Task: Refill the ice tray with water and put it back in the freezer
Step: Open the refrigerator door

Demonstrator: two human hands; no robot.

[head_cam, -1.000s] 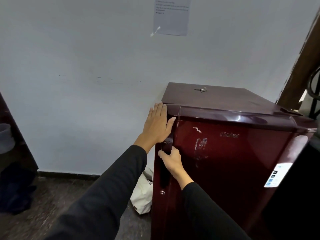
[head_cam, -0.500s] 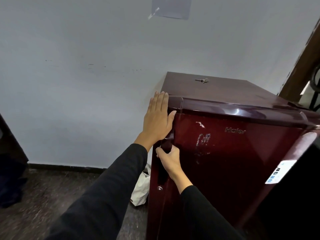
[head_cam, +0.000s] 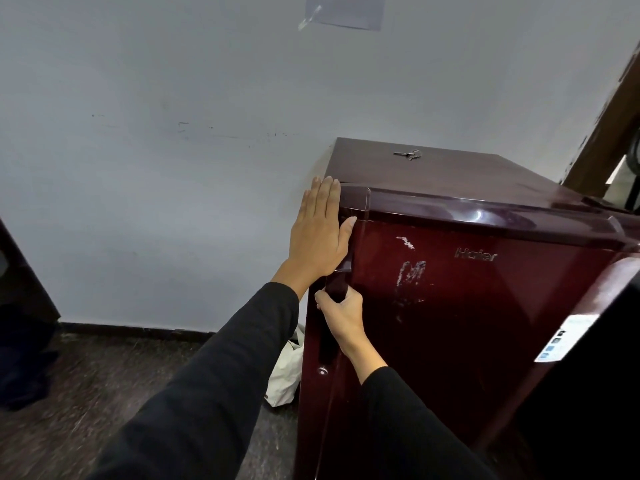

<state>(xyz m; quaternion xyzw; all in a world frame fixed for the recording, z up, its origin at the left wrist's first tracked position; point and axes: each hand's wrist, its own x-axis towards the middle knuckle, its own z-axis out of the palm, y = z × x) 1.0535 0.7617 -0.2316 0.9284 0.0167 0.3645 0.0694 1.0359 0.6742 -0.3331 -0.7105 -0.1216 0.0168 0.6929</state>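
Observation:
A small maroon fridge [head_cam: 485,306] stands against the white wall, its door shut. My right hand [head_cam: 341,315] is wrapped around the dark vertical door handle [head_cam: 334,292] at the door's left edge. Just above it, my left hand [head_cam: 317,233] lies flat with fingers together against the fridge's upper left corner, thumb on the door front. No ice tray is in view.
A bunch of keys [head_cam: 408,154] lies on the fridge top. A white bag [head_cam: 287,368] sits on the dark floor left of the fridge. A paper sheet [head_cam: 346,10] is taped to the wall. A dark wooden frame [head_cam: 602,133] rises at the right; dark furniture [head_cam: 20,289] stands at far left.
The view has drawn closer to the fridge and tilted down slightly. Both hands stay where they were, the right on the handle and the left flat on the corner.

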